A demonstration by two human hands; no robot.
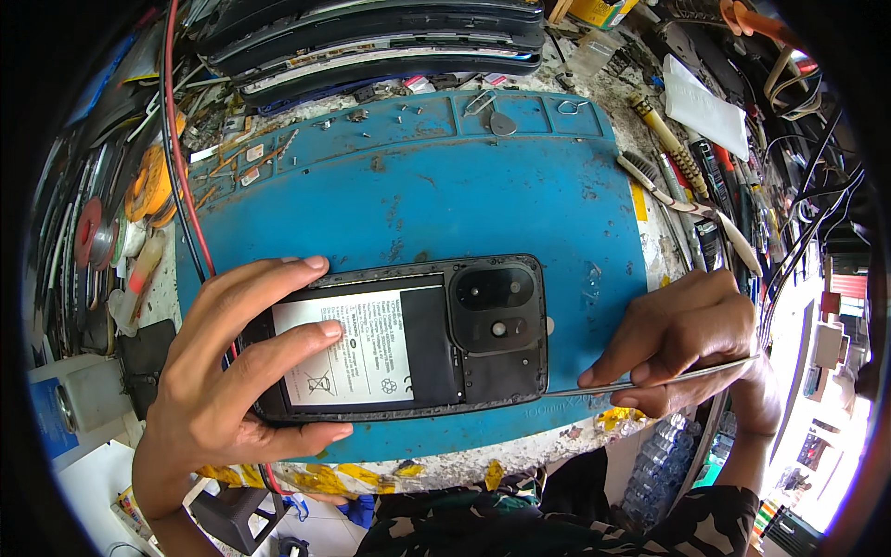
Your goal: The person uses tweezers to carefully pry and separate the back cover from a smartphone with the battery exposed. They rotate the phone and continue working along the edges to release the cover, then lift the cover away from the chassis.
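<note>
A smartphone (pixel 501 373) with its back cover off lies on the blue repair mat (pixel 445 195). Its white-labelled battery (pixel 371 367) and black camera block (pixel 497 308) face up. My left hand (pixel 232 357) grips the phone's left end, thumb on the near edge and one finger on the far edge. Another of its fingers rests on the battery label. Between the fingers of my right hand (pixel 682 343) is a long, thin metal tool (pixel 696 373). Its tip meets the phone's right end near the lower corner; the tool's exact kind is hard to make out.
Small screws and a SIM ejector pin (pixel 481 102) sit in the mat's far compartments. A toothbrush (pixel 687 206) lies beyond the mat's right edge. Stacked phone panels (pixel 390 46) stand at the back. A red cable (pixel 174 139) runs down the left side.
</note>
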